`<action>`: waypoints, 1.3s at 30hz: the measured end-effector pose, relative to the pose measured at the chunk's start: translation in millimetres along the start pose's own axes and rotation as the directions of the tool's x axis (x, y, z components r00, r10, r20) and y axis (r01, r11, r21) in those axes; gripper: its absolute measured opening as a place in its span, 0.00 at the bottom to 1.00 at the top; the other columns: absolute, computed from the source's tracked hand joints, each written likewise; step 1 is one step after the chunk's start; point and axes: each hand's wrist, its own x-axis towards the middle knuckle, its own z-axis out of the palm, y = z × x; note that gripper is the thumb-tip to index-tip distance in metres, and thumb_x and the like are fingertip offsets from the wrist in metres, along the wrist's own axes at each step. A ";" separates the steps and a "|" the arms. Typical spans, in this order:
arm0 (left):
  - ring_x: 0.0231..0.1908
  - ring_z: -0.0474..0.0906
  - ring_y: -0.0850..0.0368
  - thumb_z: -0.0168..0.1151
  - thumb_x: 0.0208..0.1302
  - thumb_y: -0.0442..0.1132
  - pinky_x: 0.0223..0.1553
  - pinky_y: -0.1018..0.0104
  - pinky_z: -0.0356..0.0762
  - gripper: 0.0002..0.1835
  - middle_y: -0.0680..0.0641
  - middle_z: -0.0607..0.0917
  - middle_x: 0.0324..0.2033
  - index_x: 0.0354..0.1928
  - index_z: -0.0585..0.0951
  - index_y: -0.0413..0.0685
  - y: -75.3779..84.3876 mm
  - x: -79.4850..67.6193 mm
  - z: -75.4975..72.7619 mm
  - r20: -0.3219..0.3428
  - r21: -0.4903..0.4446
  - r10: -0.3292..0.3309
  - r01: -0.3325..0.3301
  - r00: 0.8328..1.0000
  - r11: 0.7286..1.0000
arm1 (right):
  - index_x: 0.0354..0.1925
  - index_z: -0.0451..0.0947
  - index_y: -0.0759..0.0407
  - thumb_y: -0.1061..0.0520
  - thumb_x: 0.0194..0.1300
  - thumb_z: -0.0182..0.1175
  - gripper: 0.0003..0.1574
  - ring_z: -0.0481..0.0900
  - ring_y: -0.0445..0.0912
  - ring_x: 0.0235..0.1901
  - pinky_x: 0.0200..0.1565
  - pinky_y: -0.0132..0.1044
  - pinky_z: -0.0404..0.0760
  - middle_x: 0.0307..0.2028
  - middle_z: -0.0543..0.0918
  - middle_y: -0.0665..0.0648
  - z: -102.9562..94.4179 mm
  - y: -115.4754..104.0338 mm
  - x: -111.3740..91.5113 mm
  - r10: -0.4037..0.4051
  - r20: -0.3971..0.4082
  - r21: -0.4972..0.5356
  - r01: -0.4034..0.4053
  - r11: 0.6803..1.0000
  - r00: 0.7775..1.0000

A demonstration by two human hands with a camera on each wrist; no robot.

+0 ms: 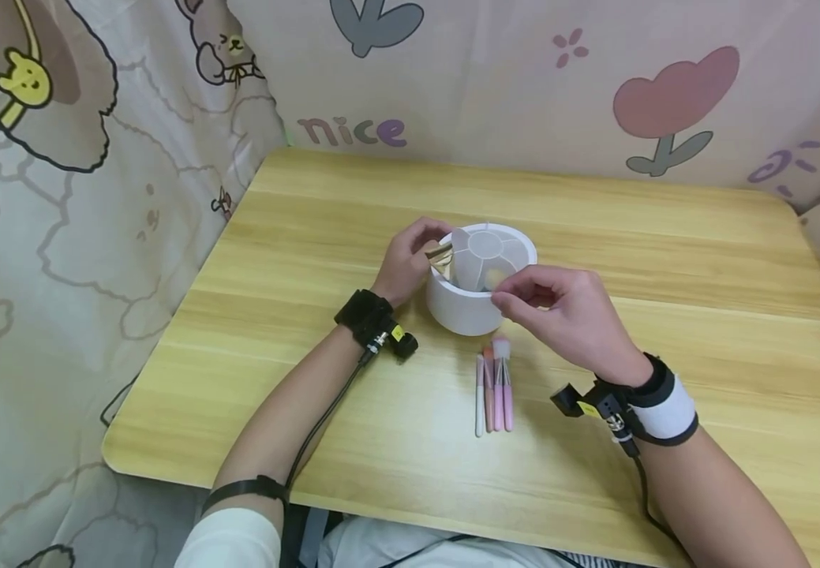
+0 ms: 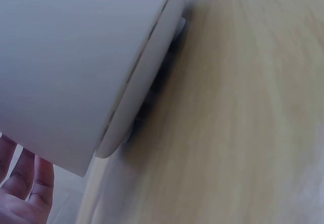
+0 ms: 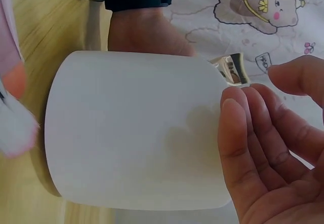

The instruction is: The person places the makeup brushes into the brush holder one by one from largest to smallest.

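A white round container point(image 1: 463, 313) stands on the table, with a translucent sectioned disc point(image 1: 488, 246) at its top and small gold-coloured packets point(image 1: 442, 259) at its left side. My left hand point(image 1: 408, 260) holds the container from the left, its fingers partly behind it. In the left wrist view, fingers point(image 2: 35, 186) reach past the container's wall point(image 2: 76, 57). At the near right rim is my right hand point(image 1: 559, 308), fingers bent. In the right wrist view its fingertips point(image 3: 234, 115) meet the rim, thumb apart, nothing visible between them.
Several makeup brushes point(image 1: 498, 390) lie side by side on the wooden table point(image 1: 353, 442), in front of the container. A printed curtain point(image 1: 509, 95) hangs along the table's back and left edges. Cables point(image 1: 324, 422) run along both forearms.
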 end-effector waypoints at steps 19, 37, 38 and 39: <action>0.52 0.75 0.59 0.48 0.61 0.32 0.59 0.68 0.68 0.16 0.49 0.81 0.48 0.50 0.77 0.44 2.6 3.8 0.2 -0.009 0.010 -0.004 0.004 1.000 1.000 | 0.35 0.83 0.47 0.52 0.59 0.67 0.05 0.80 0.34 0.29 0.30 0.27 0.81 0.30 0.83 0.41 -0.7 14.2 -16.6 -0.012 0.059 -0.052 0.015 0.999 0.998; 0.54 0.74 0.59 0.48 0.61 0.31 0.61 0.67 0.66 0.16 0.49 0.81 0.49 0.50 0.77 0.43 2.0 1.7 0.3 -0.011 0.012 -0.006 0.006 1.000 1.000 | 0.32 0.82 0.47 0.51 0.59 0.66 0.03 0.79 0.35 0.26 0.28 0.30 0.80 0.26 0.82 0.40 5.3 37.6 -37.3 0.063 0.115 -0.121 -0.049 0.991 0.991; 0.54 0.74 0.59 0.47 0.61 0.31 0.61 0.66 0.66 0.17 0.49 0.81 0.49 0.50 0.77 0.43 1.8 1.1 0.3 -0.011 0.013 -0.009 0.009 1.000 1.000 | 0.32 0.82 0.47 0.51 0.59 0.66 0.03 0.79 0.35 0.26 0.28 0.30 0.80 0.26 0.82 0.40 5.9 38.7 -37.8 0.063 0.118 -0.116 -0.049 0.992 0.991; 0.54 0.74 0.59 0.47 0.61 0.31 0.61 0.66 0.66 0.17 0.49 0.81 0.49 0.50 0.77 0.43 1.7 0.4 0.3 -0.011 0.010 -0.011 0.012 1.000 1.000 | 0.32 0.82 0.47 0.51 0.59 0.66 0.03 0.79 0.35 0.26 0.28 0.30 0.80 0.26 0.82 0.40 6.5 39.6 -38.1 0.062 0.123 -0.112 -0.049 0.992 0.990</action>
